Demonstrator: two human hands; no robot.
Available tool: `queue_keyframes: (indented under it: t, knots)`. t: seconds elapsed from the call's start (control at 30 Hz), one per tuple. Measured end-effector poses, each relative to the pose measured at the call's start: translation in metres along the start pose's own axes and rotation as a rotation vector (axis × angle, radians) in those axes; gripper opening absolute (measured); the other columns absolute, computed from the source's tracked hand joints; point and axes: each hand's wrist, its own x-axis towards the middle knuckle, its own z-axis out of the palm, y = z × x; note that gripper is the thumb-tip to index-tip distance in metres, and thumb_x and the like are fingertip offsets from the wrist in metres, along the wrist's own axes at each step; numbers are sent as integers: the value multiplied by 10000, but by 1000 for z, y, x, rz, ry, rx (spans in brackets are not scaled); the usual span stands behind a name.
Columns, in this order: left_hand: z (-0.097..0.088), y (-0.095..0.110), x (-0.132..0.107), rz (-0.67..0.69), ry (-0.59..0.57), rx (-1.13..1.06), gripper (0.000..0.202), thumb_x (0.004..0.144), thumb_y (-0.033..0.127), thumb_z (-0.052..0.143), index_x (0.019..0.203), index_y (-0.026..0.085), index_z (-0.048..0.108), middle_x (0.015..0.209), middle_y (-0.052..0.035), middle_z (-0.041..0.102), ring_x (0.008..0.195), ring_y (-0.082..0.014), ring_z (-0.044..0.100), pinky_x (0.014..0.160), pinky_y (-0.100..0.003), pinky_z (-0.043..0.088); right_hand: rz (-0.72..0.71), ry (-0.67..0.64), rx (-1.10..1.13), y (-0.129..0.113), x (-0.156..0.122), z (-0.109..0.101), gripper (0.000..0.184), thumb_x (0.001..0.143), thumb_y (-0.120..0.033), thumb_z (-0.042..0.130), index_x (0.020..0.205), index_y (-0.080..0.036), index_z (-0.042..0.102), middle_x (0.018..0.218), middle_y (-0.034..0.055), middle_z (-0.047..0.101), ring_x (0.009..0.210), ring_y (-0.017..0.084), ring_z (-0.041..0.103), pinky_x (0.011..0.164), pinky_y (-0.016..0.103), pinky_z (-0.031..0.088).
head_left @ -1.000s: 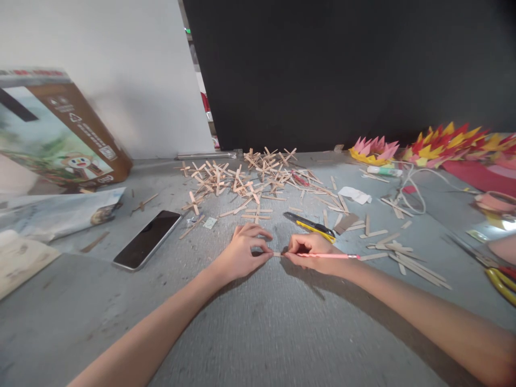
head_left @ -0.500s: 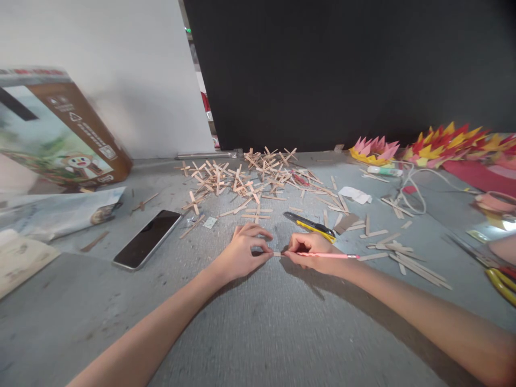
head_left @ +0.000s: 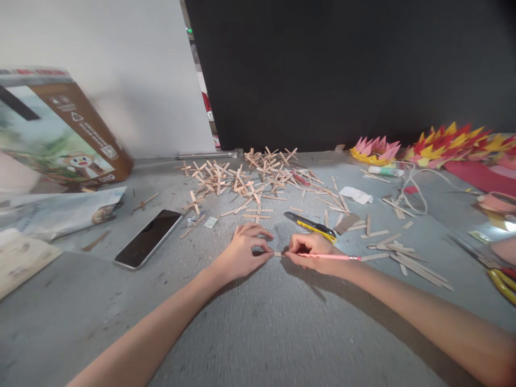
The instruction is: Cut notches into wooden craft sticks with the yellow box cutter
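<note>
A short wooden craft stick point(head_left: 278, 254) lies between my two hands, low against the grey table. My left hand point(head_left: 245, 250) has thumb and forefinger closed on its left end, the other fingers curved above. In my right hand point(head_left: 308, 250) is a pink pencil point(head_left: 332, 257), its eraser end pointing right along the wrist. The right fingertips are bunched at the stick's right end and hide the pencil's tip. Just beyond that hand sits a yellow and black utility knife point(head_left: 310, 226).
Behind my hands spreads a heap of crossed craft sticks point(head_left: 242, 177). Loose sticks point(head_left: 419, 269) lie right, near scissors point(head_left: 484, 260) and part of another person's hand point(head_left: 503, 251). A phone point(head_left: 149, 239) is left. Paper crowns point(head_left: 374, 150) and a white cable point(head_left: 411, 188) sit back right.
</note>
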Motion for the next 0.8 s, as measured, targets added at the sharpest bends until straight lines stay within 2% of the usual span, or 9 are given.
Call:
queue_keyframes:
  t: [0.27, 0.4, 0.5, 0.67, 0.8]
  knots:
    - [0, -1, 1, 6, 3, -8, 153, 933, 317, 746, 791, 264, 769, 1200, -20, 758, 1243, -267, 597, 1101, -524, 364, -9, -4, -15, 1, 1, -1, 355, 916, -529, 721, 798, -222, 588, 667, -34, 620, 559, 113, 535, 519, 229, 377]
    - [1, -2, 1, 3, 7, -6, 167, 937, 324, 741, 784, 262, 763, 1206, -10, 757, 1246, -263, 594, 1101, -523, 357, 38, -21, 11, 2, 0, -1, 354, 929, -552, 696, 832, -228, 590, 626, -45, 604, 525, 115, 524, 492, 229, 363]
    - [1, -2, 0, 3, 4, -5, 172, 940, 329, 736, 785, 261, 764, 1209, -14, 755, 1253, -263, 589, 1107, -522, 354, 10, -12, 0, 1, 0, 0, 361, 917, -541, 710, 801, -224, 582, 648, -38, 617, 544, 110, 522, 509, 228, 364]
    - [0, -1, 0, -8, -3, -5, 183, 946, 333, 722, 785, 260, 770, 1205, -19, 756, 1249, -269, 591, 1112, -536, 352, 69, -15, 34, -1, 0, 0, 364, 922, -563, 697, 830, -229, 586, 617, -43, 608, 521, 116, 534, 494, 227, 376]
    - [0, 0, 1, -8, -4, -7, 190, 947, 340, 716, 785, 259, 774, 1207, -28, 756, 1248, -273, 593, 1115, -542, 361, 42, -25, 34, -3, -1, -1, 352, 912, -544, 709, 815, -224, 598, 624, -40, 607, 522, 112, 526, 495, 227, 372]
